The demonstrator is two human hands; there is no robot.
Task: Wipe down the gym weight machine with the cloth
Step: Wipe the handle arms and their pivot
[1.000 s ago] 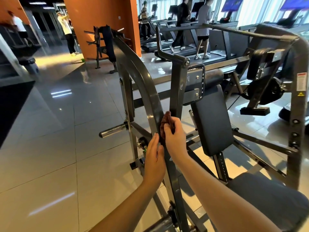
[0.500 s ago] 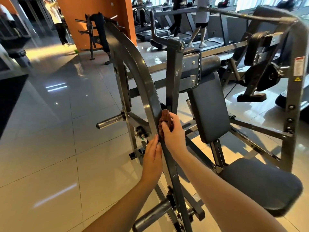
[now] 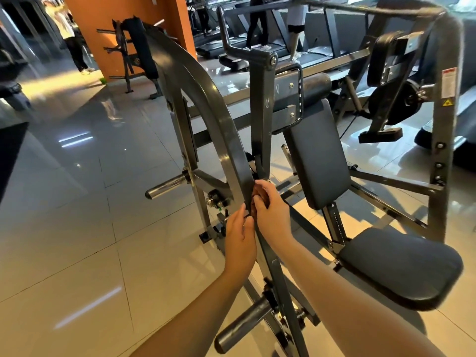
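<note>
Right now the right hand [image 3: 271,212] clamps the brown cloth [image 3: 258,195] against the grey weight machine [image 3: 219,112], exactly where its big curve and the upright lever [image 3: 260,112] converge just above the knuckles. The left hand [image 3: 240,243] lies close beside and slightly below it, fingers fairly straight against the sloping bar [image 3: 274,269]. The cloth is bunched so small that, as I judge it, it could snag in that narrow wedge or let bare fingertips slide onto metal, and if the lever shifts, fingers of either hand could get nipped in the gap.
</note>
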